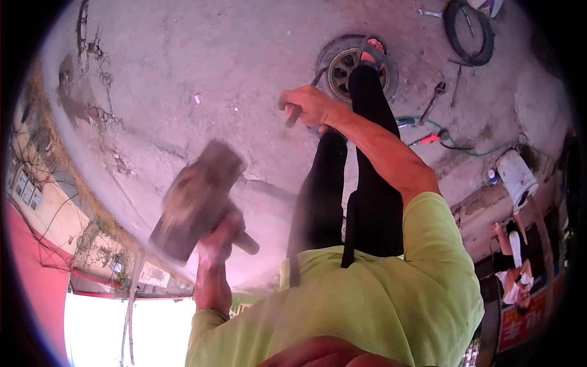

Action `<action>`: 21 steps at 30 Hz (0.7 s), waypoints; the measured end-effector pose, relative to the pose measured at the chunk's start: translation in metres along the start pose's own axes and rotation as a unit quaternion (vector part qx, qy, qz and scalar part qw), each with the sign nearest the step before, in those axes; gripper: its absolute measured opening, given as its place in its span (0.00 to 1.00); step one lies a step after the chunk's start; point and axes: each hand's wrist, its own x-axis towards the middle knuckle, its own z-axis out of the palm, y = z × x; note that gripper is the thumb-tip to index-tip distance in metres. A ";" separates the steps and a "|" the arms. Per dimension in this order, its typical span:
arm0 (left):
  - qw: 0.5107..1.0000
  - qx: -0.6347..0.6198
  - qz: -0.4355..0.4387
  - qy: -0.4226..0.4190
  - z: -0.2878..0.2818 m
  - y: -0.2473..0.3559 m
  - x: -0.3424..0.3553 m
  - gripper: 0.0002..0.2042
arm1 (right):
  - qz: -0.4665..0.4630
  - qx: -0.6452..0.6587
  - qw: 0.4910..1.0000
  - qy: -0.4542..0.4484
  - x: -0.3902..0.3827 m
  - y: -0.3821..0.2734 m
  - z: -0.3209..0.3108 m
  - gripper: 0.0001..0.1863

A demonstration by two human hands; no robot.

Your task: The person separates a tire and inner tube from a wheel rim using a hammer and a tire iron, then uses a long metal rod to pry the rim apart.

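My left hand [220, 237] is wrapped round the short handle of a large sledgehammer [199, 196], lifted at the left and smeared by motion. My right hand [313, 105] grips a dark metal bar [293, 117]. The bar's far end slants to the left edge of a small wheel with a tire [326, 55], lying flat on the ground. One sandaled foot [372, 52] presses on the right side of this wheel, partly covering its spoked rim [341, 76]. Whether the bar's tip is between tire and rim I cannot tell.
Another tire [485, 52] lies at the far right, near a wrench [430, 12]. An adjustable wrench [435, 101], a red-handled tool [430, 139] and a green hose [489, 152] lie right of my legs. Beyond are a white bucket [515, 171] and a seated person [515, 263].
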 end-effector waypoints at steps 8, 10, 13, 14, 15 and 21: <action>0.986 0.127 0.065 -0.090 -0.009 -0.037 -0.015 0.14 | -0.013 -0.007 1.000 -0.001 -0.004 -0.001 0.015 0.06; 0.990 -0.036 -0.138 -0.016 0.029 -0.044 -0.013 0.11 | -0.030 -0.006 1.000 0.008 -0.011 0.000 0.019 0.06; 0.972 -0.033 -0.231 -0.011 0.047 -0.124 0.009 0.08 | -0.045 -0.014 0.999 -0.020 -0.021 -0.002 0.019 0.06; 0.970 0.002 -0.240 -0.029 0.045 -0.144 0.009 0.09 | -0.068 -0.010 0.997 -0.023 -0.023 -0.005 0.018 0.06; 0.965 0.039 -0.254 -0.045 0.043 -0.161 0.003 0.10 | -0.065 -0.011 0.997 -0.039 -0.026 -0.003 0.017 0.07; 0.944 0.112 -0.303 -0.071 0.037 -0.200 -0.017 0.17 | -0.045 -0.010 0.996 -0.076 -0.048 0.003 0.036 0.08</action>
